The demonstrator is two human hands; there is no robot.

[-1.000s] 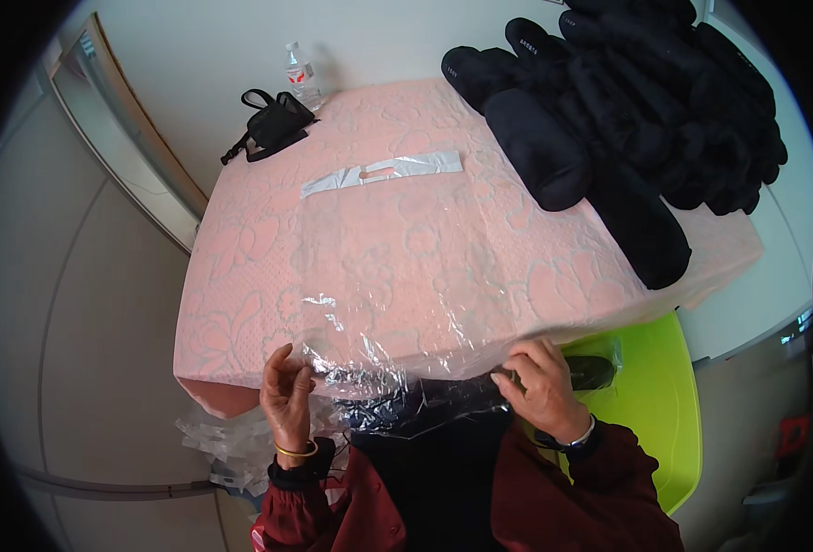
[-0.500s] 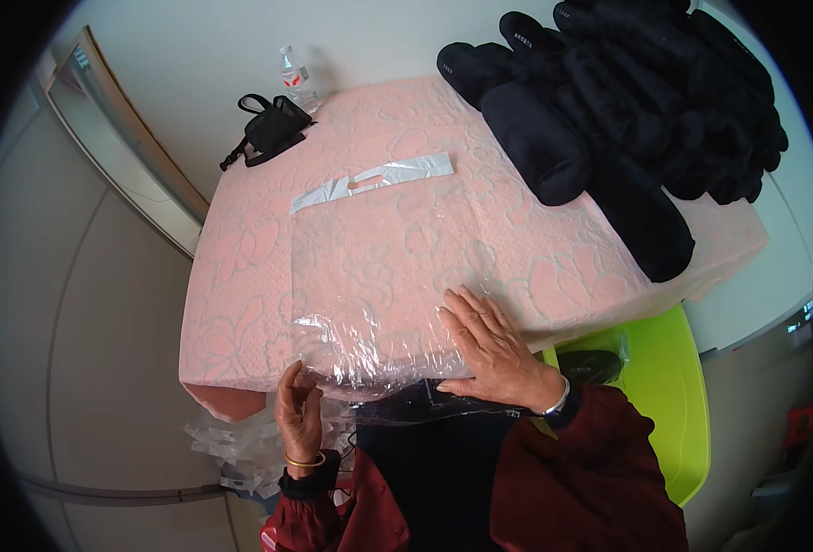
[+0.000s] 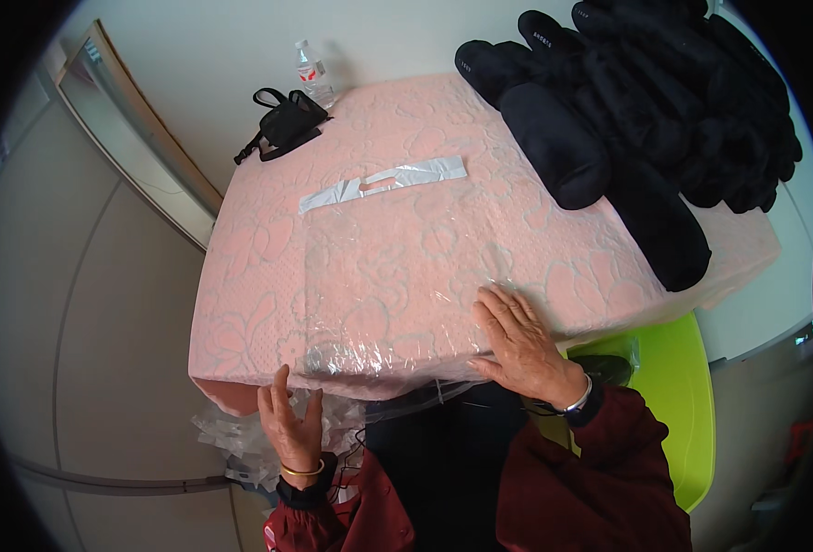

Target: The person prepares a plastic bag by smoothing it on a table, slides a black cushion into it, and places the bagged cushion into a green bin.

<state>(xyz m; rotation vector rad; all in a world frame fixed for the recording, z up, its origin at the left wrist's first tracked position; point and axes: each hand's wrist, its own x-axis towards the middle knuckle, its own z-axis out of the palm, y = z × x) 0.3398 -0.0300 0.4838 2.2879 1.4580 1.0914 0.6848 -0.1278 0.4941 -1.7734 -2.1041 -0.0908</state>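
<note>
Clear plastic bag (image 3: pixel 397 267) lies beneath the right hand (image 3: pixel 523 351), fingers flat, slightly parted, near the left hand (image 3: pixel 292 426), thumb and fingers wide.

The cloth (image 3: pixel 250 267) is pink with pale grey floral outlines; the bag (image 3: pixel 379 276), clear with a silvery-white strip (image 3: pixel 438 171). Rolls (image 3: pixel 553 147) and pouch (image 3: pixel 291 122) are black, the bin (image 3: pixel 678 414) lime green, the sleeves (image 3: pixel 622 442) maroon, the bangle (image 3: pixel 302 470) gold.
</note>
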